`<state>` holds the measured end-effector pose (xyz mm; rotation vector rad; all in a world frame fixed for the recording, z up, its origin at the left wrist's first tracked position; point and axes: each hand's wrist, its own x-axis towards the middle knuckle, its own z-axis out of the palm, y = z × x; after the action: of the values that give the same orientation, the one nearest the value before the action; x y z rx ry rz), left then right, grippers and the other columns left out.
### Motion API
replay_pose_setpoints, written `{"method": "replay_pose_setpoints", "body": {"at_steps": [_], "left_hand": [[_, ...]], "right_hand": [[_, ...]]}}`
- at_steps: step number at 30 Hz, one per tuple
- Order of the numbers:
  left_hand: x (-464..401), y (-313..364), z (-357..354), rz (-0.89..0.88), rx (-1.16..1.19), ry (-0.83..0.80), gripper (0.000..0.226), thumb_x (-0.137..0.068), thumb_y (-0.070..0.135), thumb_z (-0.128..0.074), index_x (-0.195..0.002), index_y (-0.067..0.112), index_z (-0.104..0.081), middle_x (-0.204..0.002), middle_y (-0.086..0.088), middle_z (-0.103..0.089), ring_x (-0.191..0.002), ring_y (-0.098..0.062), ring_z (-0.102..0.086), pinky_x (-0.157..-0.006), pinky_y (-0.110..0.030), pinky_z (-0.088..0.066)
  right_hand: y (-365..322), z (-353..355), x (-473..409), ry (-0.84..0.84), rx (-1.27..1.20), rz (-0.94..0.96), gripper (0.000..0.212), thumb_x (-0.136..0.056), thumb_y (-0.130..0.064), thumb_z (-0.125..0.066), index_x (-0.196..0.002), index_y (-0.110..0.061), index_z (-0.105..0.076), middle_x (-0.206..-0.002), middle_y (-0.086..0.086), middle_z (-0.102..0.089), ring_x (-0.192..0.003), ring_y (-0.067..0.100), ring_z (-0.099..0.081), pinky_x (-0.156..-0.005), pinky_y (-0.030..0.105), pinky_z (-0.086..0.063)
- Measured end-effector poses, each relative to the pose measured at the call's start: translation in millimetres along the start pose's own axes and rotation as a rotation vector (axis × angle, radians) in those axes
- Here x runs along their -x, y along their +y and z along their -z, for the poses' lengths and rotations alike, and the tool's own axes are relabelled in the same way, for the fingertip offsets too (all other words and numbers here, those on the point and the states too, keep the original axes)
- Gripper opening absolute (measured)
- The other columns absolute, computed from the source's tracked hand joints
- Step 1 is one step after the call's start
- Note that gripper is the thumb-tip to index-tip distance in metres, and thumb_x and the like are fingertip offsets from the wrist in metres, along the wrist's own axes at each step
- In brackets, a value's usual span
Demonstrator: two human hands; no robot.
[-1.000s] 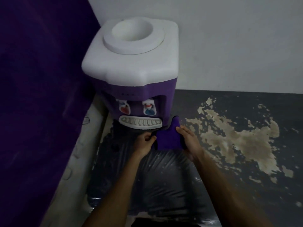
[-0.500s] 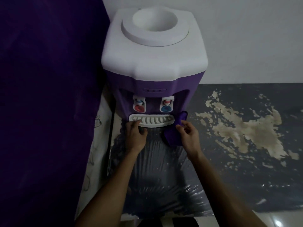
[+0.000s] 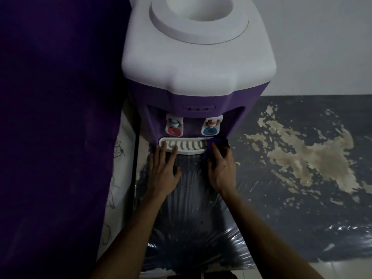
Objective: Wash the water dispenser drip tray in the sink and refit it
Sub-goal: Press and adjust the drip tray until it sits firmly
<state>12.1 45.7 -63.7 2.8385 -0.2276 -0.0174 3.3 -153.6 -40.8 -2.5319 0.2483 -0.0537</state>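
A purple water dispenser (image 3: 197, 97) with a white top stands against the wall, with a red tap (image 3: 174, 129) and a blue tap (image 3: 210, 129) on its front. The white slotted drip tray (image 3: 188, 147) sits in place below the taps. My left hand (image 3: 164, 168) lies flat, fingertips resting on the tray's left end. My right hand (image 3: 221, 166) holds a purple cloth (image 3: 216, 142) against the tray's right end and the dispenser's lower right corner.
A dark purple curtain (image 3: 56, 117) fills the left side. The dispenser stands on a grey surface with worn, peeling beige patches (image 3: 298, 154) to the right. Shiny dark plastic sheeting (image 3: 191, 218) covers the area under my forearms. A white wall (image 3: 322, 45) is behind.
The view has come closer to the dispenser. My left hand moved from beside the cloth up onto the tray's left end. My right hand carried the purple cloth up to the tray's right end.
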Motion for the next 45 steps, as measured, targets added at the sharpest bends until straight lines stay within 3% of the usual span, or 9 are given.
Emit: {"method": "replay_pose_setpoints", "body": {"at_steps": [3, 7, 21, 27, 35, 40, 45], "left_hand": [[1.3, -2.5, -2.3, -0.025, -0.032, 0.000, 0.081, -0.082, 0.033, -0.060, -0.154, 0.024, -0.022, -0.160, -0.017, -0.017, -0.147, -0.037, -0.015, -0.118, -0.055, -0.018], [1.5, -4.6, -5.4, -0.043, -0.058, 0.014, 0.081, -0.080, 0.029, -0.065, -0.152, 0.022, -0.027, -0.159, -0.018, -0.020, -0.146, -0.038, -0.018, -0.116, -0.057, -0.019], [1.7, -4.3, -5.9, -0.036, -0.077, 0.006, 0.082, -0.081, 0.029, -0.064, -0.153, 0.024, -0.024, -0.159, -0.016, -0.019, -0.147, -0.036, -0.017, -0.115, -0.054, -0.021], [1.1, -4.7, -6.3, -0.036, -0.089, 0.018, 0.072, -0.087, 0.026, -0.060, -0.152, 0.024, -0.028, -0.159, -0.016, -0.021, -0.146, -0.036, -0.020, -0.112, -0.056, -0.026], [-1.8, -2.9, -6.0, -0.024, -0.124, 0.020, 0.070, -0.087, 0.024, -0.060, -0.151, 0.023, -0.031, -0.157, -0.018, -0.027, -0.144, -0.037, -0.026, -0.108, -0.057, -0.030], [-0.1, 0.6, -5.3, -0.010, -0.138, 0.023, 0.072, -0.085, 0.025, -0.062, -0.151, 0.024, -0.032, -0.156, -0.019, -0.028, -0.143, -0.038, -0.027, -0.108, -0.056, -0.030], [-2.4, 1.8, -3.5, 0.010, -0.123, 0.031, 0.066, -0.087, 0.024, -0.062, -0.149, 0.025, -0.036, -0.153, -0.020, -0.034, -0.140, -0.039, -0.033, -0.106, -0.056, -0.032]], "right_hand": [[-6.0, -6.1, 2.1, -0.017, 0.156, -0.004, 0.071, -0.090, -0.021, -0.061, -0.154, -0.023, -0.031, -0.153, 0.016, -0.028, -0.126, 0.037, -0.044, -0.097, 0.050, -0.050], [-14.3, -11.1, -4.9, -0.094, 0.279, -0.003, 0.077, -0.092, -0.021, -0.056, -0.158, -0.021, -0.017, -0.161, 0.009, -0.023, -0.134, 0.034, -0.036, -0.104, 0.049, -0.041], [-9.6, -9.9, -15.2, -0.090, 0.262, 0.048, 0.070, -0.091, -0.021, -0.057, -0.155, -0.021, -0.030, -0.153, 0.013, -0.033, -0.129, 0.038, -0.040, -0.098, 0.052, -0.048], [-10.9, -9.4, -15.6, -0.099, 0.270, 0.052, 0.067, -0.091, -0.021, -0.057, -0.153, -0.025, -0.033, -0.151, 0.016, -0.032, -0.127, 0.039, -0.040, -0.094, 0.052, -0.050], [3.0, -0.3, -18.1, -0.100, 0.255, 0.164, 0.060, -0.089, -0.020, -0.061, -0.146, -0.029, -0.046, -0.145, 0.019, -0.037, -0.123, 0.041, -0.045, -0.088, 0.049, -0.054], [-10.2, -5.3, -25.9, -0.099, 0.291, 0.085, 0.061, -0.090, -0.021, -0.061, -0.147, -0.031, -0.043, -0.147, 0.019, -0.034, -0.122, 0.040, -0.045, -0.090, 0.052, -0.053], [-7.3, -7.5, -22.7, -0.112, 0.174, 0.056, 0.061, -0.089, -0.015, -0.059, -0.146, -0.031, -0.045, -0.150, 0.017, -0.029, -0.128, 0.041, -0.040, -0.088, 0.054, -0.055]]}}
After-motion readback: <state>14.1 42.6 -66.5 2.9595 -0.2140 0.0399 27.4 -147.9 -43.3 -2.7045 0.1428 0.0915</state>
